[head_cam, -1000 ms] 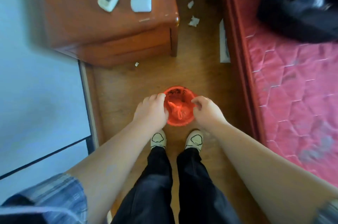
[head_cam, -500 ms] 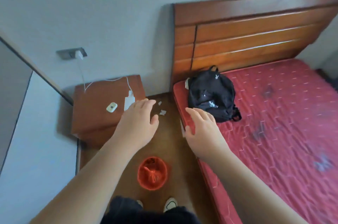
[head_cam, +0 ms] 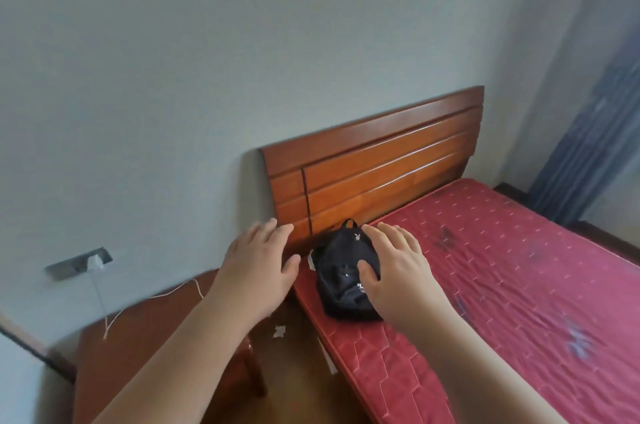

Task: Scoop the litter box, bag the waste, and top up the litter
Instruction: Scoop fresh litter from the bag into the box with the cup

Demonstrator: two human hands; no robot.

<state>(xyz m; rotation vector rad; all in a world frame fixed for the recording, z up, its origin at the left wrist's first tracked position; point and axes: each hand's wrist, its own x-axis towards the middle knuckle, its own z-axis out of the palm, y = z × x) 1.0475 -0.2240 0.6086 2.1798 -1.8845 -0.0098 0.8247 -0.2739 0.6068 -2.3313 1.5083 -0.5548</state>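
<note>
- Both bare forearms reach forward over a bedroom scene, palms down
- The left hand [head_cam: 258, 266] hovers above the gap between a wooden nightstand [head_cam: 145, 337] and the bed, fingers [head_cam: 273, 233] spread wide and holding nothing
- The right hand [head_cam: 394, 267] hangs over a black backpack [head_cam: 341, 279] with fingers splayed; whether it touches cannot be told
- The backpack lies at the head corner of the red mattress [head_cam: 502, 285], near the wooden headboard [head_cam: 374, 174]
- No litter box, scoop or waste bag shows in view
- A white paper scrap [head_cam: 280, 331] lies on the floor beside the bed
</note>
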